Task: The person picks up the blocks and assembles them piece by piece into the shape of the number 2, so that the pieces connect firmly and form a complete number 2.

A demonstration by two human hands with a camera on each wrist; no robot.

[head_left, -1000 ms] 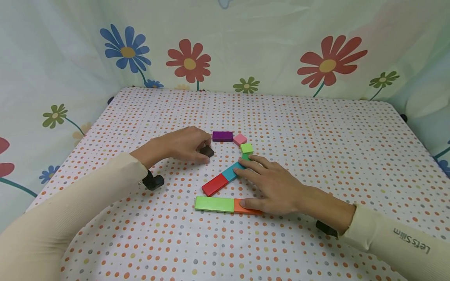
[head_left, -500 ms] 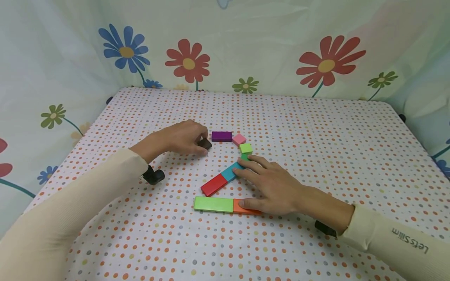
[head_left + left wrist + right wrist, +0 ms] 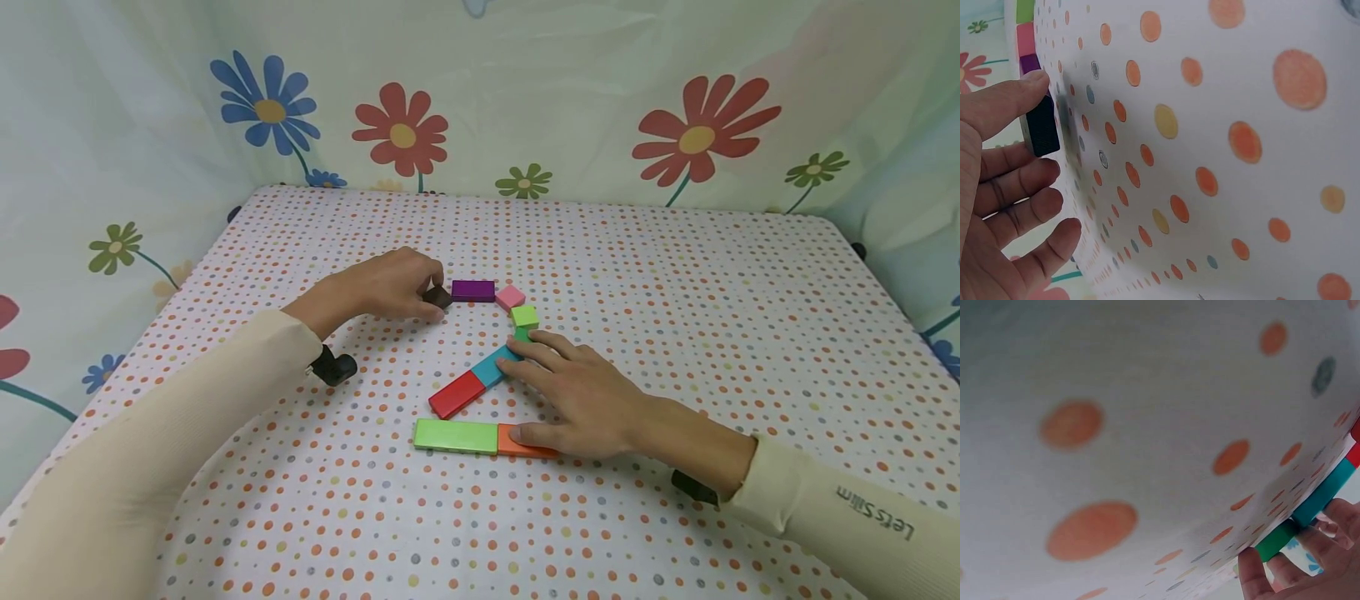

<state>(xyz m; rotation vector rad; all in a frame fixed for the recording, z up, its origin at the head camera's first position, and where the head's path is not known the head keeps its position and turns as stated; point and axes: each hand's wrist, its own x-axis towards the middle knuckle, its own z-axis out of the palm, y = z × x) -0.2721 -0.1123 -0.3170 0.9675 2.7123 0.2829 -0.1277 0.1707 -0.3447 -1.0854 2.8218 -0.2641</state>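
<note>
Between thumb and fingers, my left hand (image 3: 393,283) pinches a small black block (image 3: 437,297) close to the left end of a purple block (image 3: 473,291). In the left wrist view the black block (image 3: 1042,128) lines up with the purple and pink ones. My right hand (image 3: 588,396) lies spread, its fingertips on the blue block (image 3: 492,367) and the green block (image 3: 1275,540), its thumb on the orange block (image 3: 517,442). A pink block (image 3: 511,297) and a light green block (image 3: 525,317) continue the curve from the purple one.
A red block (image 3: 457,395) joins the blue one end to end. Below it, a long light green block (image 3: 455,436) meets the orange one. All lie on a dotted tablecloth (image 3: 337,500), with a flowered curtain (image 3: 570,100) behind.
My left hand has moved away from me with the black block, bringing it up to the purple block's left end. The right hand has stayed in place.
</note>
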